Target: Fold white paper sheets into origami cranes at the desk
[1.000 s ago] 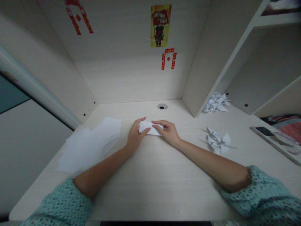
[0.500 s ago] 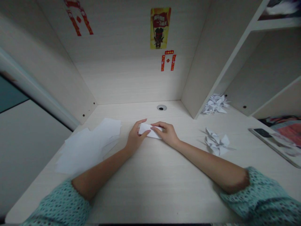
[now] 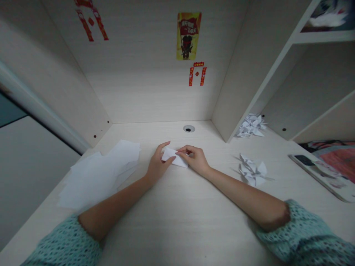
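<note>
A small folded piece of white paper (image 3: 181, 161) lies on the desk between my hands. My left hand (image 3: 159, 162) grips its left end, thumb on top and index finger stretched along the far side. My right hand (image 3: 195, 158) pinches the paper's upper right edge between thumb and fingers. The fingertips under the right hand are partly hidden. Left of my hands, loose sheets of white paper (image 3: 94, 177) lie in an overlapping pile. To the right rest several folded white paper shapes (image 3: 253, 171) with pointed ends.
More folded paper shapes (image 3: 251, 126) are heaped behind the upright panel (image 3: 235, 74). A phone (image 3: 303, 159) lies on a pale flat object (image 3: 330, 181) at the right. The desk (image 3: 177, 221) has a round cable hole (image 3: 189, 129) near the back wall.
The view has shifted slightly. My right hand has moved a little on the paper, and more of the paper's lower right corner shows. Both hands keep hold of it.
</note>
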{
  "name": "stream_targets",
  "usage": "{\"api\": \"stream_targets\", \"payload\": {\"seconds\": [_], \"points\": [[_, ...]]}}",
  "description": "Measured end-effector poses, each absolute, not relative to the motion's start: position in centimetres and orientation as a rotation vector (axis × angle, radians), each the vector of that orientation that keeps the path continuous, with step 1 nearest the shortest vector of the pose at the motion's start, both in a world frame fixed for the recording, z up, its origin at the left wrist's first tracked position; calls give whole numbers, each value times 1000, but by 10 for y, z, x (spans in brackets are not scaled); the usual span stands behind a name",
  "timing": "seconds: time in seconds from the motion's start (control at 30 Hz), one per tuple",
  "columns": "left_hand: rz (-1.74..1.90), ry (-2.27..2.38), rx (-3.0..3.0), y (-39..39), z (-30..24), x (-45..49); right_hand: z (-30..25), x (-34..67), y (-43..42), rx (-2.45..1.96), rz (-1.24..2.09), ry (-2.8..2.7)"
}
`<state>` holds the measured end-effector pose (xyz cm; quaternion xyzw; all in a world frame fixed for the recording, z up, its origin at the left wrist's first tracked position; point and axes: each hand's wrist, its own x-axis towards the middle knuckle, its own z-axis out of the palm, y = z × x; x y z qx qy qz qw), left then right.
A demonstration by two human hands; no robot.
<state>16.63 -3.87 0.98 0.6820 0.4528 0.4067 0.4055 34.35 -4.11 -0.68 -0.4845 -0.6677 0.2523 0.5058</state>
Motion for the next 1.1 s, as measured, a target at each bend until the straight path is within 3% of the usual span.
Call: {"api": "stream_targets", "payload": {"seconds": [1.1], "points": [[978, 1099, 1746, -35, 6, 164, -4, 347, -40, -1239, 453, -1773]]}}
